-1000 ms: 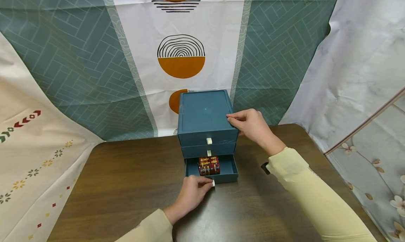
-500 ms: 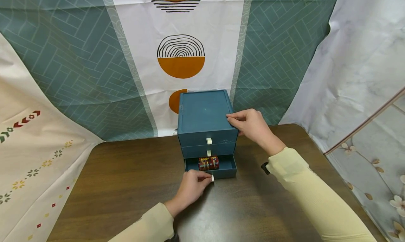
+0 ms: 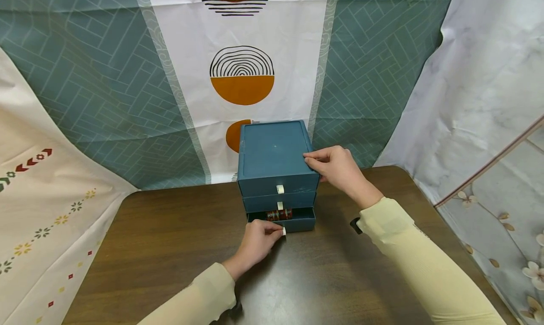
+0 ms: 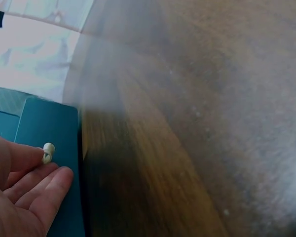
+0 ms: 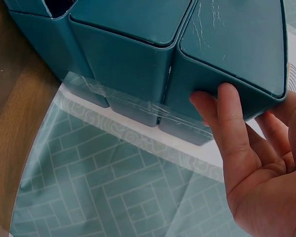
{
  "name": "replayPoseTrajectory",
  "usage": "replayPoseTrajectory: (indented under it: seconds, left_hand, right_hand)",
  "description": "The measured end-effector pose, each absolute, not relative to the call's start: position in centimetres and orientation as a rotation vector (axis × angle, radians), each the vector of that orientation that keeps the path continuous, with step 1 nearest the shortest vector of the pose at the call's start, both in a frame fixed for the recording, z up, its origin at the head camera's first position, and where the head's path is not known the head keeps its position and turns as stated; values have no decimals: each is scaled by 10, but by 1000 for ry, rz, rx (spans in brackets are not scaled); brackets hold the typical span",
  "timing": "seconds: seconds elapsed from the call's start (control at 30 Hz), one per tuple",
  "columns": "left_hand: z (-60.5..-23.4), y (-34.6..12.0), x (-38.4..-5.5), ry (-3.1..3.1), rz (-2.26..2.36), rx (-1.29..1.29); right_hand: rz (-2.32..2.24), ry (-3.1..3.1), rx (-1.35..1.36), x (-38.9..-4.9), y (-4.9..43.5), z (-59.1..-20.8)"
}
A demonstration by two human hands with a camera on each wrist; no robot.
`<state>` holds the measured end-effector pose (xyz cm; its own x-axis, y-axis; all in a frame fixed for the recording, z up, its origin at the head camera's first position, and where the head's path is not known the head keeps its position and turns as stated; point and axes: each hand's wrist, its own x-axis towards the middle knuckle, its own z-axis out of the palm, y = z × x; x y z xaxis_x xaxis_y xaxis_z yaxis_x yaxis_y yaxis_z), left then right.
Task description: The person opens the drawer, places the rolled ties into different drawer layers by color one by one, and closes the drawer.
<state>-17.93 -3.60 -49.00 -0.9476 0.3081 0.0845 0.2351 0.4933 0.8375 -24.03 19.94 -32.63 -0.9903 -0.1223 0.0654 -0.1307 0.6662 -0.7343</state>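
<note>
A blue cabinet (image 3: 276,148) with several stacked drawers stands on the table, white pull tabs on the drawer fronts. The bottom drawer (image 3: 301,225) is partly out. Inside it lies a colourful patterned roll-shaped thing (image 3: 279,215), mostly hidden under the drawer above. My left hand (image 3: 257,241) pinches the bottom drawer's pull tab (image 4: 48,151) between thumb and fingers. My right hand (image 3: 340,170) grips the cabinet's upper right edge; in the right wrist view its fingertips (image 5: 229,94) press on the cabinet's side and the thumb lies over the top.
The brown wooden table (image 3: 170,249) reaches around the cabinet on both sides and in front. A patterned cloth (image 3: 242,27) hangs right behind the cabinet. More cloths hang at the left (image 3: 38,211) and right (image 3: 480,103). Clear tape (image 5: 138,101) runs along the cabinet's side.
The bottom drawer has slid inward, the left hand moving with its tab away from me. Less of the patterned roll shows now. The right hand has stayed in place.
</note>
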Motion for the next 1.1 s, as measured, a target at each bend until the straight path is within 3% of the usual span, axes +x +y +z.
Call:
replayPoseTrajectory:
  seconds: [1.1]
  left_hand:
    - [-495,-31,-205,2829,1442,421]
  right_hand:
    - [1265,-2846,223,-241,200,-327]
